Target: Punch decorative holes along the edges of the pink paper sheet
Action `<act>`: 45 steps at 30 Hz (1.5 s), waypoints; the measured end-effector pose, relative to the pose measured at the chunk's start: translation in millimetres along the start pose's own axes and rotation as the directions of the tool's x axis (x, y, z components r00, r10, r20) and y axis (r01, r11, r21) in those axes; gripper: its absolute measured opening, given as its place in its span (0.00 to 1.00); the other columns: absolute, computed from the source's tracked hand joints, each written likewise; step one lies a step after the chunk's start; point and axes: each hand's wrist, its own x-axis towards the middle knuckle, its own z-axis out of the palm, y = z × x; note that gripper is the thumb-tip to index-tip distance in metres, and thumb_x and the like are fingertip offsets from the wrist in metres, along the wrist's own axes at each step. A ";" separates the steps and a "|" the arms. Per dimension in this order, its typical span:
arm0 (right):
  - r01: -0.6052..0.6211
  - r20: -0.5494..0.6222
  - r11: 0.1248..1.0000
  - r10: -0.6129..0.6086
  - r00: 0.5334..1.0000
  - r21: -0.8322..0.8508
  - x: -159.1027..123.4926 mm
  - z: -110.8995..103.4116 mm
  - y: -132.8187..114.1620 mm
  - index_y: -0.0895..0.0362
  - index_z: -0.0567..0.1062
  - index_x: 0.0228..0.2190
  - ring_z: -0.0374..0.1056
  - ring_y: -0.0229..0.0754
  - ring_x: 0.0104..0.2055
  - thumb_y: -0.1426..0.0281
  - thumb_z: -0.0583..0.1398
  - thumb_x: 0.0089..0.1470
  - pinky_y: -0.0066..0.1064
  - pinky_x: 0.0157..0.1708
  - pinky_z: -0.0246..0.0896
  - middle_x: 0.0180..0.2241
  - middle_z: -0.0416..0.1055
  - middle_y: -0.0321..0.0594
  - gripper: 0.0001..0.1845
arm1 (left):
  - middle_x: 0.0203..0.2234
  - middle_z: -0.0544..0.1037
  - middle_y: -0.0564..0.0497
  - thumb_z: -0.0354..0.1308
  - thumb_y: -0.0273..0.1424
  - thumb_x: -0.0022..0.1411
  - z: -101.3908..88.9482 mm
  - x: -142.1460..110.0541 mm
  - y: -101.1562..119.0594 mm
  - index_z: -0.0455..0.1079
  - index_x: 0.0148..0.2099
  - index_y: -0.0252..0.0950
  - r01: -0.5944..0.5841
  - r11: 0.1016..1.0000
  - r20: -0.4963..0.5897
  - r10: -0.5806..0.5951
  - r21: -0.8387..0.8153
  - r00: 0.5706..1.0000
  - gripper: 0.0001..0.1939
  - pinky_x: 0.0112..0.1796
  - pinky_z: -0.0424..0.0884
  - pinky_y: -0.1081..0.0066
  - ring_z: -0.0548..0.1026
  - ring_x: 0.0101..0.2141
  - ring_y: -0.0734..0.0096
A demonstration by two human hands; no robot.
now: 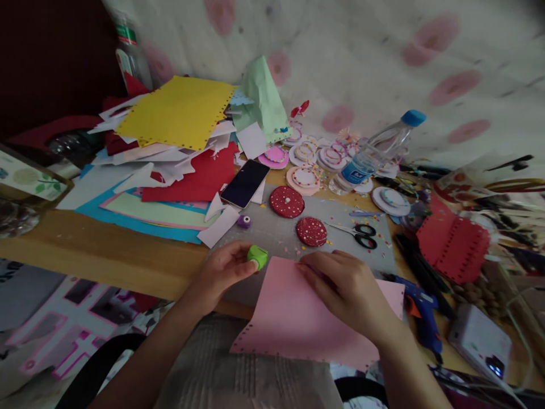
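Holding a small green punch (258, 258) in the left hand (225, 270), thumb and fingers closed round it. Right hand (347, 289) pinches the upper edge of a pink sheet (298, 312), fingers bent over, back of the hand up.

Sheet: long axis seems to run left to right, slightly skewed; top left corner points away from the person, next to the punch. Bottom edge sags toward the lap, past the counter (128, 255) edge. Punched dots along the lower left and right edges. Most of the sheet sits between the hands and below the right one, its right part showing past the wrist.

Punch: free end points right, toward that corner; long axis hard to tell, body is stubby. It lies at the left hand's fingertips, left of the right hand. Slot not clear.

Beyond the hands, on a gray mat (276, 233): two red discs (286, 201), scissors (365, 236) with handles to the right, small purple punch (244, 221). Black phone (246, 183) left of the discs, tilted. Blue glue gun (426, 324) right of the sheet.
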 end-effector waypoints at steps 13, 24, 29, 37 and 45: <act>-0.022 0.051 0.999 0.025 0.998 -0.050 0.1 0.1 6.1 0.56 0.73 0.30 0.64 0.39 0.27 0.68 0.50 0.66 0.31 0.30 0.54 0.25 0.72 0.38 0.15 | 0.32 0.75 0.52 0.68 0.43 0.51 3.7 10.5 2.6 0.73 0.38 0.35 0.068 0.990 0.089 -0.080 0.123 0.993 0.18 0.38 0.67 0.71 0.72 0.34 0.69; -0.043 0.063 0.999 0.045 0.997 -0.034 2.4 2.2 6.9 0.56 0.71 0.28 0.64 0.38 0.25 0.68 0.50 0.65 0.30 0.28 0.51 0.23 0.71 0.36 0.15 | 0.34 0.76 0.52 0.69 0.42 0.50 6.8 11.3 -3.0 0.72 0.40 0.36 0.105 0.993 0.048 -0.108 0.059 0.993 0.20 0.40 0.68 0.70 0.73 0.36 0.68; -0.022 0.091 0.998 0.028 0.995 -0.066 5.5 7.4 3.6 0.56 0.71 0.28 0.64 0.39 0.25 0.69 0.50 0.65 0.31 0.29 0.50 0.24 0.72 0.37 0.15 | 0.31 0.74 0.54 0.70 0.38 0.50 9.1 13.4 -1.9 0.71 0.38 0.35 0.091 0.993 0.078 -0.096 0.068 0.992 0.18 0.37 0.66 0.73 0.71 0.34 0.72; -0.054 0.055 0.998 0.056 0.997 -0.033 7.2 13.1 1.7 0.56 0.72 0.28 0.66 0.39 0.26 0.69 0.51 0.65 0.29 0.29 0.52 0.23 0.72 0.37 0.15 | 0.33 0.75 0.52 0.69 0.36 0.51 12.2 15.3 -3.8 0.72 0.43 0.36 0.106 0.993 0.072 -0.110 0.058 0.991 0.18 0.39 0.67 0.71 0.73 0.35 0.70; -0.066 0.052 0.998 0.067 0.996 -0.020 6.7 14.2 1.9 0.56 0.73 0.29 0.66 0.39 0.27 0.69 0.51 0.65 0.29 0.30 0.53 0.24 0.72 0.37 0.14 | 0.33 0.75 0.53 0.69 0.37 0.51 10.4 13.5 -7.8 0.73 0.41 0.36 0.112 0.991 0.055 -0.116 0.071 0.992 0.17 0.39 0.66 0.71 0.72 0.36 0.70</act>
